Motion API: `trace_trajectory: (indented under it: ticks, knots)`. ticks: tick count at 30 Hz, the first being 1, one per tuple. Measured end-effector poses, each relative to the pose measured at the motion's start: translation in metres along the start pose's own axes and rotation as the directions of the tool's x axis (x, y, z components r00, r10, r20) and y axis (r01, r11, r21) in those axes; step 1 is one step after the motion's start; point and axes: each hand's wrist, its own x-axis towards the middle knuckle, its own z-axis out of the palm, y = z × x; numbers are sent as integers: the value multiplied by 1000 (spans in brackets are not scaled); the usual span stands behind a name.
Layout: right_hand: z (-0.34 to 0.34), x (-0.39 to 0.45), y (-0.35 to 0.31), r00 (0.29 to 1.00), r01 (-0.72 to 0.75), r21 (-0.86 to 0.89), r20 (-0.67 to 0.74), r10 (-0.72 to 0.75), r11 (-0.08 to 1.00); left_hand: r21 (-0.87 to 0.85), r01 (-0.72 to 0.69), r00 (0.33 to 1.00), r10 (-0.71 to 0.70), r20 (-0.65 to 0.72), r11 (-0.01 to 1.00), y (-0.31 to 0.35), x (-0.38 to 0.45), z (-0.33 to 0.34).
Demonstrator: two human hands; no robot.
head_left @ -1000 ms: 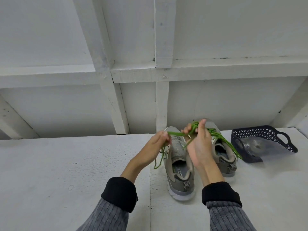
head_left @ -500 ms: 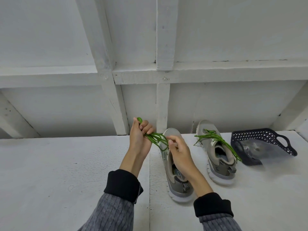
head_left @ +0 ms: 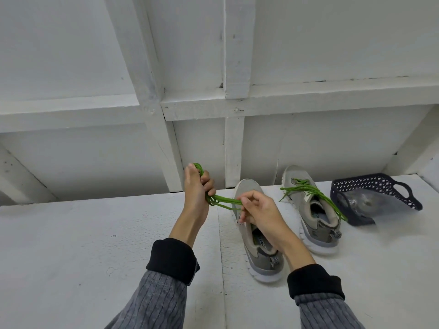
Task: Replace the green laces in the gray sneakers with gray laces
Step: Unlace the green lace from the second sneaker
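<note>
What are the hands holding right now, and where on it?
Both hold one green lace: the left hand grips its bunched loops, and the right hand pinches the strands stretching toward the near sneaker.

Partial insole print (head_left: pixel 262 241) in near sneaker (head_left: pixel 251 236), letters "ORY" legible, rest hidden

Wide open white desk (head_left: pixel 71 245) to your left, nothing on it, plenty of room there. Dead ahead the white framed wall (head_left: pixel 118 150) blocks you at the desk's far edge. Your left hand (head_left: pixel 198 191) and right hand (head_left: pixel 259 214) have a green lace (head_left: pixel 225 201) strung between them, barring that gap. Right side's crowded: near sneaker (head_left: pixel 251 236), far sneaker (head_left: pixel 308 207), then the dark basket (head_left: pixel 370 186) just beside it.
</note>
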Motion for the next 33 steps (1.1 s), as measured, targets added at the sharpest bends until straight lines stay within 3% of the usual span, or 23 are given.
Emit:
trace_trajectory:
  ticks: [2, 4, 7, 11, 13, 15, 17, 20, 24, 29, 33]
  knots:
    - [0, 1, -1, 991, 53, -111, -116, -66, 992, 313, -57, 998, 47, 39, 948, -3, 1, -2]
    - [0, 2, -5, 976, 95, -254, -165, -139, 963, 558, -163, 982, 77, 175, 814, -9, -3, -5]
    - [2, 5, -14, 954, 158, -371, -181, -238, 915, 704, -313, 918, 13, 396, 638, -21, -6, -10]
    - [-2, 5, -17, 934, 199, -354, -215, -286, 914, 740, -314, 858, -155, 489, 595, -27, -5, -7]
    - [-8, 0, -15, 927, 203, -314, -245, -286, 928, 709, -289, 813, -226, 537, 643, -29, -10, -1]
    - [-14, -5, -13, 920, 206, -247, -280, -273, 947, 667, -272, 765, -265, 587, 693, -32, -14, 7]
    - [-22, -11, -12, 899, 214, -194, -344, -271, 957, 675, -332, 743, -258, 618, 660, -35, -17, 14]
    - [-48, -22, -11, 826, 231, -231, -467, -316, 945, 667, -374, 773, -181, 608, 645, -39, -25, 35]
    - [-112, -49, -14, 748, 218, -298, -561, -355, 929, 578, -343, 813, -75, 578, 740, -63, -44, 93]
    - [-228, -109, -3, 634, 24, -410, -698, -331, 912, 529, -424, 785, 7, 619, 735, -131, -98, 203]
    - [-321, -164, 27, 605, -209, -414, -767, -216, 886, 640, -524, 731, -90, 677, 561, -225, -136, 271]
